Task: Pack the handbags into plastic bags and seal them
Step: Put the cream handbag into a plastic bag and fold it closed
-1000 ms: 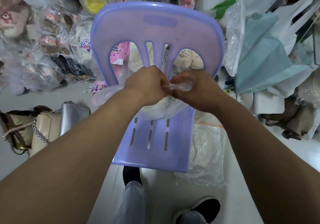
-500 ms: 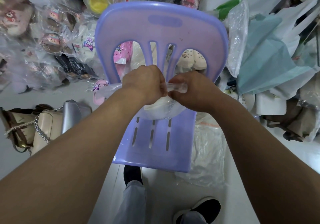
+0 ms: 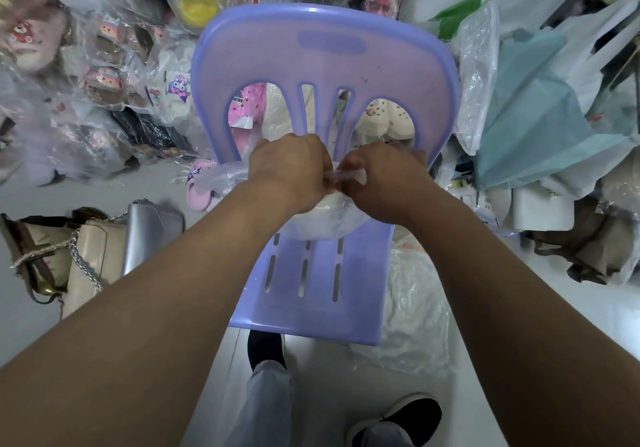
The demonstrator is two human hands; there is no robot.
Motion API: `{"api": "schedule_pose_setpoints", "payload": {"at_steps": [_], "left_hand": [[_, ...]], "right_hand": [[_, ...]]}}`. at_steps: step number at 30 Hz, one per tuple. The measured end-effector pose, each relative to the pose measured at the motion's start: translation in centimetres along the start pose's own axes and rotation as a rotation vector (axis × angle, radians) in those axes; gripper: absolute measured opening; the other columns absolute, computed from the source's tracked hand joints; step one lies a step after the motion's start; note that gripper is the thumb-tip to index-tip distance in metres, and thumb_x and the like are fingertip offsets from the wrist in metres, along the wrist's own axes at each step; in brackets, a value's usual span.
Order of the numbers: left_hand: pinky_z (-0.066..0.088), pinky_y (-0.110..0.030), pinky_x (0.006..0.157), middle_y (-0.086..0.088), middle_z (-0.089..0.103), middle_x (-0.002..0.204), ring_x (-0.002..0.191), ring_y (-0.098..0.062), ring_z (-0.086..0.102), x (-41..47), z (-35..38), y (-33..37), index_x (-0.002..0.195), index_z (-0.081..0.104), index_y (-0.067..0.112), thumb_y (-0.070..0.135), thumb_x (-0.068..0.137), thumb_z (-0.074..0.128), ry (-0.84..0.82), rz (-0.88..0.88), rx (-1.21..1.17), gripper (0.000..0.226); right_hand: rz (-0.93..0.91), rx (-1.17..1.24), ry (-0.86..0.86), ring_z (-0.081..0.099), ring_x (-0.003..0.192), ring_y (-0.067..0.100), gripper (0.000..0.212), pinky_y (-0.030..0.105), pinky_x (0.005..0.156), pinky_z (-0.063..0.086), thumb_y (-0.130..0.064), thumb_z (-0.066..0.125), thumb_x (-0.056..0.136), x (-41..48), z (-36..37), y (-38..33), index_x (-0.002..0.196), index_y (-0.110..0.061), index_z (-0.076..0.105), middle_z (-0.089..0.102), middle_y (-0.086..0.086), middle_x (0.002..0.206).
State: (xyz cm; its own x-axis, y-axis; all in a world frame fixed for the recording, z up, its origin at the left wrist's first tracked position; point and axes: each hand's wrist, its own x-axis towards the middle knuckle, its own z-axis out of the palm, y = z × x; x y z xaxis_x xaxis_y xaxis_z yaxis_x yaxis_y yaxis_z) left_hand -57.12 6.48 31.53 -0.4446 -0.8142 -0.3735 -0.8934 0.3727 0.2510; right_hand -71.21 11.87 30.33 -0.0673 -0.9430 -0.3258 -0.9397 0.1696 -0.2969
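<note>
Purple chair (image 3: 325,52), rear of seat: one white handbag (image 3: 322,216) inside a clear plastic bag (image 3: 221,178). Left hand (image 3: 289,173), right hand (image 3: 384,180): fingers curled, pinching the bag's top edge between them. Floor, left: beige handbag (image 3: 90,256), silver handbag (image 3: 149,228).

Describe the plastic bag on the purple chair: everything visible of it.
The plastic bag is clear, thin and crinkled. It rests on the purple chair's seat, bulging round a pale, rounded handbag inside. The left hand and the right hand pinch its gathered top edge close together; a loose corner sticks out past the left hand. Whether it is sealed cannot be told.
</note>
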Motion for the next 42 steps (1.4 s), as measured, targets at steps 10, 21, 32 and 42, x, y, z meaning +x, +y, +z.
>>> {"api": "schedule_pose_setpoints", "payload": {"at_steps": [10, 21, 32, 42], "left_hand": [[0.047, -0.032, 0.070, 0.003, 0.070, 0.102, 0.090, -0.023, 0.058, -0.2, -0.7, -1.4, 0.097, 0.071, 0.035, 0.039, 0.086, 0.069, -0.031, 0.000, -0.030, 0.011], [0.039, -0.030, 0.067, 0.001, 0.067, 0.100, 0.089, -0.026, 0.060, 0.0, -0.2, -1.5, 0.084, 0.063, 0.036, 0.046, 0.083, 0.073, -0.044, -0.016, -0.047, 0.014], [0.045, -0.032, 0.071, -0.002, 0.067, 0.108, 0.091, -0.030, 0.064, -0.1, -0.3, -1.6, 0.102, 0.073, 0.039, 0.034, 0.088, 0.070, 0.019, -0.030, -0.006, 0.016], [0.056, -0.042, 0.082, 0.003, 0.071, 0.098, 0.094, -0.022, 0.062, -0.3, -0.4, -2.9, 0.088, 0.076, 0.037, 0.034, 0.083, 0.077, -0.026, 0.027, -0.065, 0.006]], "right_hand": [[0.011, 0.128, -0.054, 0.060, 0.108, 0.025, 0.016, 0.041, 0.093, 0.044, -0.019, 0.061, 0.093, 0.1, 0.6, -0.4, 0.098, -0.033, 0.065, 0.067, -0.007, 0.106], [0.077, 0.045, -0.026, 0.051, 0.118, 0.029, 0.016, 0.040, 0.097, 0.027, -0.021, 0.059, 0.096, 0.4, 1.2, -0.3, 0.104, -0.033, 0.066, 0.066, -0.005, 0.109], [-0.017, 0.100, -0.006, 0.057, 0.112, 0.029, 0.012, 0.041, 0.097, 0.031, -0.038, 0.063, 0.096, -0.1, 1.4, -0.9, 0.105, -0.032, 0.069, 0.069, -0.003, 0.105], [0.013, 0.247, -0.049, 0.062, 0.105, 0.024, 0.012, 0.047, 0.096, 0.046, -0.034, 0.070, 0.093, 0.2, 1.6, -0.4, 0.083, -0.038, 0.066, 0.067, -0.011, 0.096]]}}
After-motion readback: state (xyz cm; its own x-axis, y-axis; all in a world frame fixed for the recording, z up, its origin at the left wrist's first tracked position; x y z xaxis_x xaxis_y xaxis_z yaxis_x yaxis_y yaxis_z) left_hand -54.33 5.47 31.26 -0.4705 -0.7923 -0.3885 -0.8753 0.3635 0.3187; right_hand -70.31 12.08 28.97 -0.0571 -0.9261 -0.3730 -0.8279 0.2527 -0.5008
